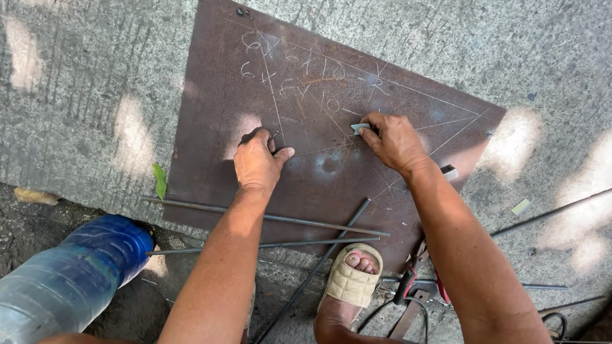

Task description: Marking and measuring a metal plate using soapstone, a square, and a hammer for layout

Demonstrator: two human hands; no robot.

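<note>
While the head view looks down, the right hand (394,141) pinches a pale chalk piece (359,128) against the rusty steel sheet (306,64) near its right corner; the left hand (257,160) lies curled, pressing the sheet toward its near edge, above the thin rods (306,222).

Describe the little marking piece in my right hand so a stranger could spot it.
Find the rusty brown steel sheet lying on the concrete. Near its middle, the right hand pinches a small pale grey-blue flat chalk piece against the scribed lines. It is the only pale, wedge-like bit on the sheet.
</note>
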